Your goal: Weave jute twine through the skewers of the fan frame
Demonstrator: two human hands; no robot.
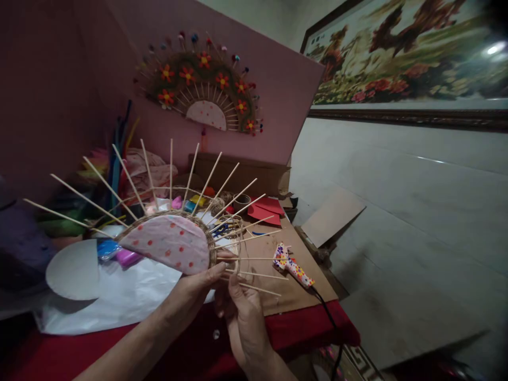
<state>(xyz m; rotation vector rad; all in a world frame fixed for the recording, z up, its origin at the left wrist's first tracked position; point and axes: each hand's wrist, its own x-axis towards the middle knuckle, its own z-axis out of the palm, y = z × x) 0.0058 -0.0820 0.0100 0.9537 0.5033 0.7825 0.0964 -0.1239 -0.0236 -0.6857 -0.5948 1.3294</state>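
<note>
A half-round fan frame, covered in white cloth with red dots, is held up over the table. Thin wooden sticks radiate from its curved edge, and brown twine runs around that edge at their bases. My left hand grips the fan at its lower right corner, thumb on top. Close beside it, my right hand pinches at the lowest sticks, where a loose loop of twine hangs. Its fingers are closed, and whether they hold the twine or a stick is hard to make out.
A flower-patterned glue gun with a black cord lies on the cardboard at right. Red paper sheets and a tape roll sit behind. At left are a white half disc and plastic sheeting. A finished fan stands upright behind.
</note>
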